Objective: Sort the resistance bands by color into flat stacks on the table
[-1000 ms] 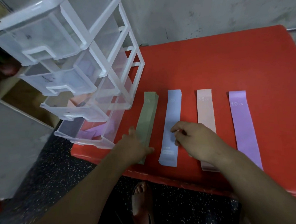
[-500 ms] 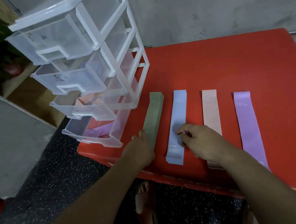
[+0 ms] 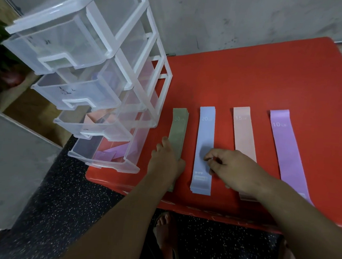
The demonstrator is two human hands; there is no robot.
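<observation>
Head cam looks down on a red worktop [image 3: 250, 78] that fills most of the right side, with dark speckled floor [image 3: 59, 212] below its near edge. A clear plastic drawer unit [image 3: 111, 50] stands on the left end of the worktop. All four of its drawers are pulled out and hang past the edge. The bottom drawer has some loose purple bands in it, and the one above has pinkish ones.

The four stacks lie flat in a row on the worktop, side by side with red showing between them, long sides running away from the person. From right to left there's the purple stack [image 3: 286, 149] marked 10, the pink stack [image 3: 244, 134] marked 15, the blue stack [image 3: 206, 131] marked 20 and the green stack [image 3: 178, 130] marked 30, which is just beside the drawer unit.

The right hand [image 3: 230, 168] sits between blue and pink. Its forearm crosses the near ends of pink and purple, and its curled fingers reach to the right edge of blue. Honestly can't tell if it's pinching a band or just hovering there.

The left hand [image 3: 166, 161] lies over the near half of green, thumb stretched along the left edge. Its fingers are mostly hidden, so gripping or only pressing, I can't tell.

A bare foot [image 3: 165, 230] shows on the floor under the near edge.
</observation>
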